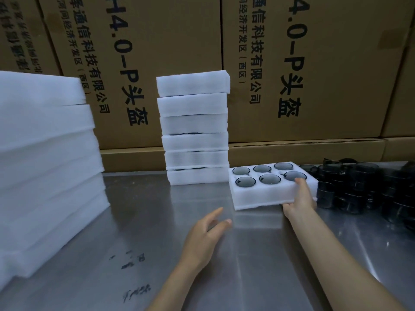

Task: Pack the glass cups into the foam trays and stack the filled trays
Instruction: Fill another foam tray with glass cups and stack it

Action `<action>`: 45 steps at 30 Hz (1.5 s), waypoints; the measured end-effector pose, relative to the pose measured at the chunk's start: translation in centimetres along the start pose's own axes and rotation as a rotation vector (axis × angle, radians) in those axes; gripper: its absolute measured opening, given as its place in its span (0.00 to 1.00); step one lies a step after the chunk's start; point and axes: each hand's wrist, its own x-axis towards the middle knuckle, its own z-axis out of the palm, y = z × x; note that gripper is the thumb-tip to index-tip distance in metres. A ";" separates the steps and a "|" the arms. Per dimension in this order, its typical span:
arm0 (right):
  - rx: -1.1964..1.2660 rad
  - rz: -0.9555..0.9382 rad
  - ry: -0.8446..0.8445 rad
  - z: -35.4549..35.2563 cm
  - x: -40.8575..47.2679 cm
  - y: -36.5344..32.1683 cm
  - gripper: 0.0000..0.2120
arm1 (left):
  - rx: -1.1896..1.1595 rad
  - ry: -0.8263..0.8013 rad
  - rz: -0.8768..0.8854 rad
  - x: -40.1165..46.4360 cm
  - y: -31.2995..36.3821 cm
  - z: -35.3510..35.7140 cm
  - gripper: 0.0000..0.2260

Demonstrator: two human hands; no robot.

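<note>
Head view. A white foam tray (pixel 265 194) sat on the steel tabletop (pixel 157 221), right of centre, with all six round pockets filled by dark glass cups (pixel 269 178), set in two rows of three. The right hand (pixel 301 198) gripped the tray at its near right corner: thumb laid over the top edge beside the nearest right cup, fingers (pixel 288 206) curled under the tray's lower edge. That near edge looked slightly raised off the tabletop, though the lift could not be told for certain.

The left hand (pixel 207 234) hovered over the bare tabletop, left of and nearer than the tray, not touching it. Its fingers were straight and loosely spread, holding nothing, pointing toward the tray.

Just left of the held tray and further back stood a stack of filled trays (pixel 195 131), seven high, slightly uneven; dark cup rims showed in gaps between some layers. The stack's base lay just beside the held tray's far left corner.

Loose dark glass cups (pixel 359 187) crowded the tabletop to the right, the nearest touching or just beside the tray's right side. A tall pile of foam sheets (pixel 45 164) occupied the left edge. Printed cardboard cartons (pixel 314 75) formed the back wall.
</note>
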 end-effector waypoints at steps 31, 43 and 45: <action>-0.980 -0.508 0.040 5.0 5.9 4.4 0.49 | -0.074 -0.027 0.064 0.6 -1.0 0.1 0.33; -1.506 -0.742 -0.244 4.2 5.5 6.3 0.18 | -0.040 -0.014 0.075 0.7 -1.0 0.2 0.27; -1.563 -0.748 -0.277 4.2 5.8 6.3 0.20 | -0.036 -0.017 0.076 0.7 -1.1 0.2 0.26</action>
